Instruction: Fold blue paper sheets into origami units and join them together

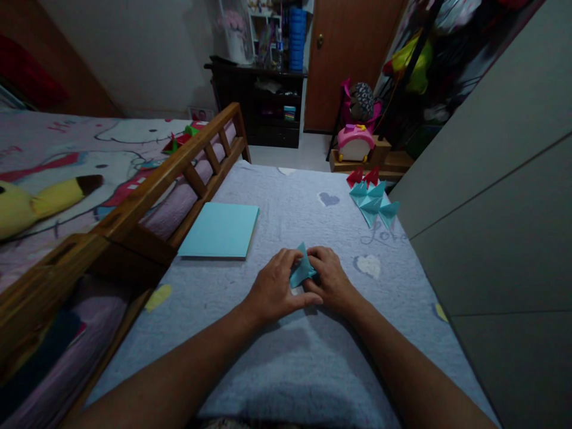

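A small folded piece of light-blue origami paper (pixel 302 271) is held between my two hands above the bed, its pointed tip sticking up. My left hand (pixel 279 286) grips it from the left, thumb reaching across underneath toward the other hand. On the right side, my right hand (pixel 329 277) has its fingers curled against the paper's edge. The fingers cover parts of the folds. To the left lies a flat stack of light-blue square paper (pixel 218 229). Several folded light-blue paper pieces (pixel 373 199) stand at the far right, with folded red paper pieces (pixel 363 177) just behind them.
A wooden bed rail (pixel 179 170) runs along the left, with another bed (pixel 89 137) and a yellow plush toy (pixel 40 205) beyond. Pale cabinet doors (pixel 491 179) border the right side. Past the bed's far end are a dark cabinet (pixel 259 104) and a pink toy case (pixel 355 143).
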A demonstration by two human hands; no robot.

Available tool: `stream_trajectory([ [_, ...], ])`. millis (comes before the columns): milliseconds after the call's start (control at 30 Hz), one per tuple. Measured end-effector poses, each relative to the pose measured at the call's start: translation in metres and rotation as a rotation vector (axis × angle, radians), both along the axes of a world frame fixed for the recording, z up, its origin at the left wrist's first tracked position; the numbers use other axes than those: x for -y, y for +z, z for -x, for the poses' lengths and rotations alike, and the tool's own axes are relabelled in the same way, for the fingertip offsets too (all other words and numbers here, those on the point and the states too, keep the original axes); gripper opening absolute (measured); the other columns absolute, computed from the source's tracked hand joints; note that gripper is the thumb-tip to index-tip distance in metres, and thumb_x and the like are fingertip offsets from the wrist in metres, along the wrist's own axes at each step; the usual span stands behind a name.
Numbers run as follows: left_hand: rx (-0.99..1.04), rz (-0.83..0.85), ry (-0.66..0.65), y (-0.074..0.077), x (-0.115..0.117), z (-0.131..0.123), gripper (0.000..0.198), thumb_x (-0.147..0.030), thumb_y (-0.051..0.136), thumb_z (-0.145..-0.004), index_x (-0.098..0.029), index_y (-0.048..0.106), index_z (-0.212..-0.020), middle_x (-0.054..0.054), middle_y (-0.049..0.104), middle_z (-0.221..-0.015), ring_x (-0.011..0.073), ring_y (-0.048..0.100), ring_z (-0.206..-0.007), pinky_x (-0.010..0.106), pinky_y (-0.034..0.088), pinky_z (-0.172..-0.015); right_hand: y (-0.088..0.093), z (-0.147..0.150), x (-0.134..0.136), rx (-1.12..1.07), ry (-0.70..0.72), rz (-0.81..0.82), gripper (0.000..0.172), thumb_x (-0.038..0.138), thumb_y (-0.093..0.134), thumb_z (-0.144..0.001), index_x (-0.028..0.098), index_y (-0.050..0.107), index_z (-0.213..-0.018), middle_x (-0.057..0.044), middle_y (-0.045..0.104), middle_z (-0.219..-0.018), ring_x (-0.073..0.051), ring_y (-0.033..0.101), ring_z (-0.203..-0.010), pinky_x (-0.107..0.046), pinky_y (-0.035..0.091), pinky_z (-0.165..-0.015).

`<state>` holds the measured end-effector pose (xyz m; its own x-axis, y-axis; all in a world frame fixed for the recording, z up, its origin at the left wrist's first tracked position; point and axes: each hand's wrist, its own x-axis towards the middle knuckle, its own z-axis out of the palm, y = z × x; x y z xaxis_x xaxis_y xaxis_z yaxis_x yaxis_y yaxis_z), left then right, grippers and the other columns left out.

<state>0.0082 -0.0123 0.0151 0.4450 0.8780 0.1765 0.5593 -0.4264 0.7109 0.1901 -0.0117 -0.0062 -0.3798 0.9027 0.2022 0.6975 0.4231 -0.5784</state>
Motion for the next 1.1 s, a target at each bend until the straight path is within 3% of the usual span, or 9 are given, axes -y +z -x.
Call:
stream_trajectory([
  [167,-0.066,-0.078,0.051,-0.006,-0.003,-0.006,0.057,-0.042,0.078,-0.08,-0.016,0.049,-0.121,0.01,0.062,-0.113,0.0275,0.063,-0.106,0.044,0.055,-0.089,0.0,-0.001,0.001,-0.017,0.039,-0.019,0.032,0.025,0.07,-0.08,0.019,0.07,-0.112,-0.011,0.06,-0.117,-0.027,0.052,-0.109,-0.044,0.041,-0.099],
  [333,-0.06,-0.211,0.072,-0.014,-0.006,-0.003,0.044,-0.027,0.062,-0.092,-0.018,0.045,-0.131,0.01,0.062,-0.115,0.0239,0.066,-0.102,0.038,0.058,-0.085,0.002,-0.002,0.002,-0.01,0.044,-0.028,0.033,0.021,0.07,-0.078,0.019,0.07,-0.11,-0.012,0.059,-0.12,-0.029,0.051,-0.113,-0.046,0.04,-0.101],
  [500,-0.025,-0.298,0.126,-0.017,-0.007,0.002,0.046,-0.01,0.05,-0.09,-0.021,0.045,-0.135,0.008,0.061,-0.117,0.0209,0.065,-0.102,0.033,0.058,-0.085,0.006,-0.004,0.003,-0.05,0.044,-0.021,0.039,0.018,0.066,-0.08,0.018,0.064,-0.119,-0.013,0.061,-0.121,-0.029,0.052,-0.114,-0.047,0.04,-0.102],
  [833,-0.203,-0.217,0.086,-0.012,-0.008,0.002,0.024,-0.01,0.053,-0.09,-0.019,0.068,-0.106,0.009,0.06,-0.117,0.0213,0.066,-0.1,0.033,0.057,-0.088,-0.005,0.0,-0.003,-0.008,-0.207,-0.069,0.021,0.012,0.061,-0.087,0.018,0.068,-0.105,-0.012,0.065,-0.106,-0.029,0.053,-0.105,-0.044,0.043,-0.092],
  [967,-0.217,-0.205,0.114,-0.012,-0.008,0.003,0.022,-0.014,0.054,-0.094,-0.02,0.069,-0.108,0.006,0.063,-0.103,0.0203,0.066,-0.092,0.032,0.056,-0.084,-0.005,0.0,-0.003,0.009,-0.206,-0.077,0.02,0.009,0.061,-0.087,0.019,0.071,-0.102,-0.01,0.065,-0.1,-0.027,0.054,-0.1,-0.042,0.042,-0.089],
  [1100,-0.068,-0.182,0.144,-0.013,-0.009,0.003,0.029,-0.01,0.054,-0.092,-0.018,0.066,-0.117,0.006,0.064,-0.103,0.0193,0.066,-0.095,0.032,0.055,-0.087,-0.004,-0.001,-0.004,0.019,-0.191,-0.068,0.019,0.009,0.062,-0.088,0.02,0.071,-0.101,-0.008,0.066,-0.097,-0.026,0.054,-0.096,-0.04,0.041,-0.087],
])
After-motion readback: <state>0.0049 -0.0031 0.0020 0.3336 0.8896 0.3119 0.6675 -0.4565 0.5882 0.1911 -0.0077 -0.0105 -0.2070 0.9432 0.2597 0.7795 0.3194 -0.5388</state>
